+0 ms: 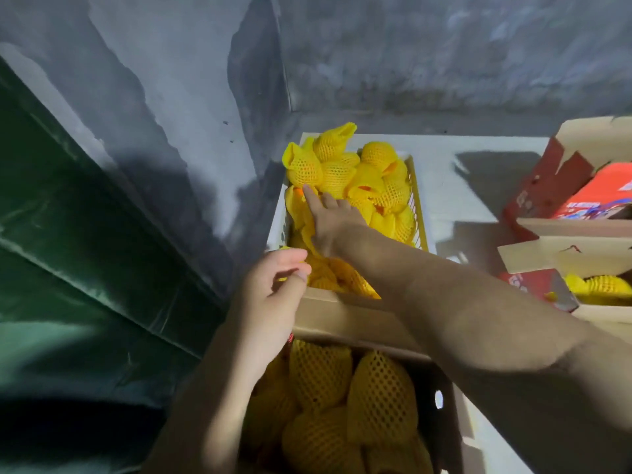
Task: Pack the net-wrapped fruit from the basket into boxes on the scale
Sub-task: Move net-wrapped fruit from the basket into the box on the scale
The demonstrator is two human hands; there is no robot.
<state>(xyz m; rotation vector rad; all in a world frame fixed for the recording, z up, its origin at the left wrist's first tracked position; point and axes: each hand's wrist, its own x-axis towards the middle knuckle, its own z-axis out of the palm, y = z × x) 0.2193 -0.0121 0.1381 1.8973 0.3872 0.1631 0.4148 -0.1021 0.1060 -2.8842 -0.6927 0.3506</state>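
Observation:
A yellow basket (pixel 421 213) on the white table holds several fruits in yellow foam net (pixel 337 165). My right hand (pixel 333 218) reaches into the basket, its forefinger stretched out onto the netted fruit at the left side. My left hand (pixel 273 289) hovers at the basket's near left corner, thumb and fingers loosely curled close to a bit of yellow net; whether it grips it is unclear. Right below me an open cardboard box (pixel 342 319) is packed with netted fruit (pixel 379 395). The scale is hidden.
At the right stand open red and cardboard boxes (pixel 561 196), one with netted fruit (pixel 602 285) inside. A grey concrete wall (pixel 444 56) rises behind the table. A dark green sheet (pixel 68 251) hangs at the left.

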